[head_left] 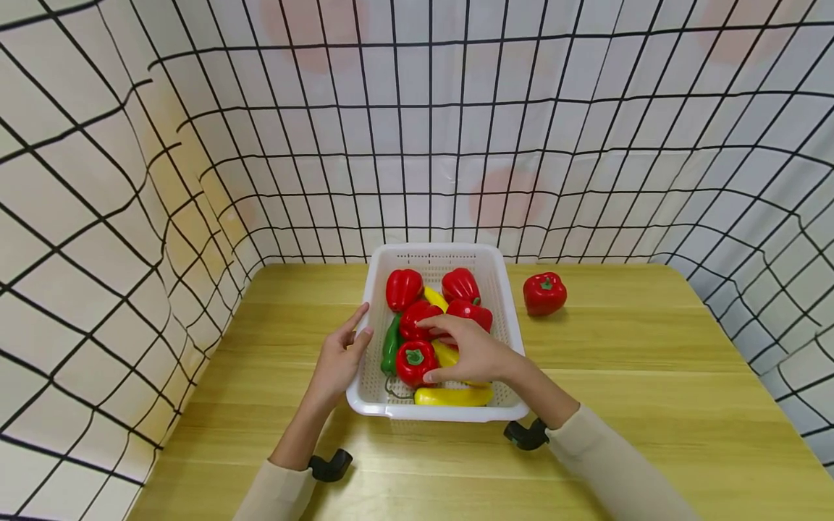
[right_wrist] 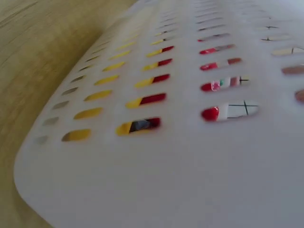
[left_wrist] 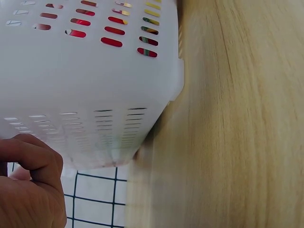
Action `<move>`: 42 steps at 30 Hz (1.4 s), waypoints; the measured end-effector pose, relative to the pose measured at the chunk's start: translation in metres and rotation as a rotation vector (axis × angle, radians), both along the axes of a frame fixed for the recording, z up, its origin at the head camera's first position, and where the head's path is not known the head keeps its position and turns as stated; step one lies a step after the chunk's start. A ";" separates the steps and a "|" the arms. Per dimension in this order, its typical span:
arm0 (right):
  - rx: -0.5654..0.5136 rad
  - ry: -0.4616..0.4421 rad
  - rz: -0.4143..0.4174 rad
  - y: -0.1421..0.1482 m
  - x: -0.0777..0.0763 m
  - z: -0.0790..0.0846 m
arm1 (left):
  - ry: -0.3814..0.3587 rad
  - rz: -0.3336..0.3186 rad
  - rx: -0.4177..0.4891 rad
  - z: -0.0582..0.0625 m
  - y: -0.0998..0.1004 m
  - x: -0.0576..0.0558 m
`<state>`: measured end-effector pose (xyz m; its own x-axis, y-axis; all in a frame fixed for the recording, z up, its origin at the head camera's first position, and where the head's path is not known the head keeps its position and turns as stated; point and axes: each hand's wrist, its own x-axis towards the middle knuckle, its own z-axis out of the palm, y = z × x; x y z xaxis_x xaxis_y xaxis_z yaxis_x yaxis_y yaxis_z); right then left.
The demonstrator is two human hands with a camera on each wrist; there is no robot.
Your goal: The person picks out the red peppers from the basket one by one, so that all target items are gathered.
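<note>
A white plastic basket [head_left: 439,412] with slotted walls holds several red bell peppers, a green pepper [head_left: 391,346] and yellow long peppers [head_left: 452,396]. My left hand [head_left: 340,358] grips its left rim, thumb at the top edge; in the left wrist view the curled fingers [left_wrist: 33,164] lie against the outer wall. Inside the basket, my right hand [head_left: 472,351] spreads over the contents. Its fingertips reach the middle red bell pepper [head_left: 417,317], while the thumb is right at the front red bell pepper [head_left: 414,362]. Only the slotted basket wall fills most of the right wrist view.
One more red bell pepper [head_left: 544,294] sits on the wooden table [head_left: 606,347], right of the basket. Black grid netting [head_left: 456,130] over white sheeting rises behind the table and along both sides. Each wrist wears a small black camera mount [head_left: 330,465].
</note>
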<state>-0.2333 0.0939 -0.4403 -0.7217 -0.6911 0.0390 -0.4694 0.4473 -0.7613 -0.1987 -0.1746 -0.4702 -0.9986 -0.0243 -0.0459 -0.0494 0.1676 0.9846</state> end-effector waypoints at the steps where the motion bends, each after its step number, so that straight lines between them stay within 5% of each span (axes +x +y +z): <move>1: 0.013 0.007 0.005 0.000 0.000 -0.001 | -0.001 0.001 0.001 0.000 0.000 0.000; 10: 0.194 0.073 0.016 -0.003 0.002 -0.003 | -0.016 0.003 0.010 0.001 0.001 0.000; 18: 0.223 0.121 0.013 -0.006 0.002 -0.005 | -0.012 0.006 0.019 0.001 0.000 0.000; 42: -0.069 -0.071 -0.008 0.003 0.007 0.000 | 0.004 0.030 0.032 -0.002 0.002 0.000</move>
